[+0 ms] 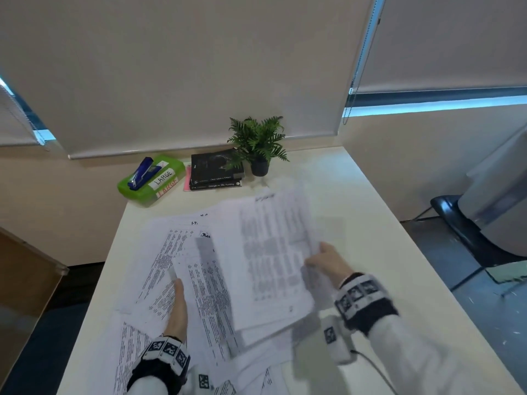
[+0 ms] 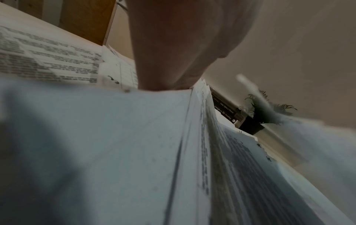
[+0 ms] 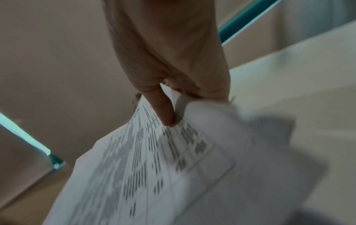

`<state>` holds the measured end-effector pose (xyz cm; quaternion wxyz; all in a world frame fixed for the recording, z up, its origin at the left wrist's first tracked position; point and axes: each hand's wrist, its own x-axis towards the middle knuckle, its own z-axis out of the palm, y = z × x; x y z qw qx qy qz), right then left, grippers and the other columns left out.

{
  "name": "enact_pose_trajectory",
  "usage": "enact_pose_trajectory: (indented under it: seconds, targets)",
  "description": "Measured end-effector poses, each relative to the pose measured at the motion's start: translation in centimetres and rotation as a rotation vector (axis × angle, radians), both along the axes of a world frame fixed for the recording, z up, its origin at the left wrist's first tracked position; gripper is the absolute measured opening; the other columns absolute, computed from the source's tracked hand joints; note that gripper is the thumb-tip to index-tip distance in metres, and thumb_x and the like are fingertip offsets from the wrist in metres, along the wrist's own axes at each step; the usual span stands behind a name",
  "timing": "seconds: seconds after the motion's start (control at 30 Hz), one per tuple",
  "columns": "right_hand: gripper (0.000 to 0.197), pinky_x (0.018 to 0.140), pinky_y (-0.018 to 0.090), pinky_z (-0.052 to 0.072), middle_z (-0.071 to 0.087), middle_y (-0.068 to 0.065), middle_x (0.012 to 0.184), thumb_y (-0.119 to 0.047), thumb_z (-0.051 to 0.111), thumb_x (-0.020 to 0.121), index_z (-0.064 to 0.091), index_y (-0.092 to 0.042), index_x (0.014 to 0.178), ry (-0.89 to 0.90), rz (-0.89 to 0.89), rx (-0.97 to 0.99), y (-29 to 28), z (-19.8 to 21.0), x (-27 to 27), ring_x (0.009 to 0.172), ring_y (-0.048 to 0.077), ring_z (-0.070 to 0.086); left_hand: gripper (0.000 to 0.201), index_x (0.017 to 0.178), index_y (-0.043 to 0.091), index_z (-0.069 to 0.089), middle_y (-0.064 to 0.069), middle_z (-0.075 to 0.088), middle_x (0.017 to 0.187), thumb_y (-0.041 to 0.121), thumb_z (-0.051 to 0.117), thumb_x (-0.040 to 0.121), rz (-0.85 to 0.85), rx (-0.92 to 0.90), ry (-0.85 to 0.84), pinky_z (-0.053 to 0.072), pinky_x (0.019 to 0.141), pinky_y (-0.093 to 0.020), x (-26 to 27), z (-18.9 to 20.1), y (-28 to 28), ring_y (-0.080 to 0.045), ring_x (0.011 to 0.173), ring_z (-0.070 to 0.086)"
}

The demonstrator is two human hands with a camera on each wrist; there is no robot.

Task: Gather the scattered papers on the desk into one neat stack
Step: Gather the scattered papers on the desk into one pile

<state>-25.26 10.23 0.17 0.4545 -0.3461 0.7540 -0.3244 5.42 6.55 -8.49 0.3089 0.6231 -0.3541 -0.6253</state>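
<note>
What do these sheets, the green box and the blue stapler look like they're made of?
Sheets: thin matte paper; they bend and fan at the edges.
Green box: probably glossy plastic, rounded moulded corners.
Blue stapler: likely smooth plastic shell; metal too small to tell.

Left sleeve (image 1: 148, 388): white, long, reaching the wrist.
Right sleeve (image 1: 422, 354): white, long, lightly creased.
Left wristband (image 1: 168, 356): black fabric cuff ringed with white tiles bearing black square-pattern markers.
Right wristband (image 1: 360, 299): matching black cuff and marker tiles.
Right wrist camera unit (image 1: 338, 340): rounded white block with one black marker.
Left wrist camera unit (image 1: 203, 381): white with one marker, mostly hidden.
Cable (image 1: 376, 369): thin, dark grey, running from the right unit.
</note>
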Motion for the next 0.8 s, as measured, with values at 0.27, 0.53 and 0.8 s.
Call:
enact_pose_trajectory:
  seconds: [0.27,0.53,0.8]
  targets:
    - [0.073,0.107,0.042,0.032,0.031,0.014,0.142,-0.031,0.057,0.084,0.019,-0.014,0.143,0.285,0.174,0.358,-0.7,-8.0,7.1,0.132,0.03,0.032,0.083,0.15,0.02,0.01,-0.009,0.029,0.153,0.013,0.063,0.087,-0.168,-0.145,-0.145,0.025,0.114,-0.048,-0.6,0.6,0.7,-0.029,0.139,0.032]
    - [0.102,0.115,0.042,0.024,0.016,0.01,0.157,-0.046,0.067,0.081,0.003,-0.008,0.15,-0.297,0.118,0.209,0.4,-6.3,1.7,0.143,0.028,0.022,0.078,0.148,0.036,0.012,0.007,0.029,0.151,0.015,0.059,0.089,-0.195,-0.201,0.028,0.026,0.114,-0.049,-1.7,3.7,1.0,-0.022,0.137,0.032]
    - [0.069,0.093,0.058,0.048,0.06,0.013,0.127,-0.003,0.069,0.078,0.039,-0.026,0.136,-0.465,-0.112,-0.032,5.0,-3.3,-8.3,0.11,0.039,0.061,0.068,0.144,0.031,0.019,0.008,0.037,0.142,0.008,0.051,0.088,-0.262,-0.109,0.096,0.03,0.113,-0.042,-13.2,4.6,3.2,-0.017,0.128,0.038]
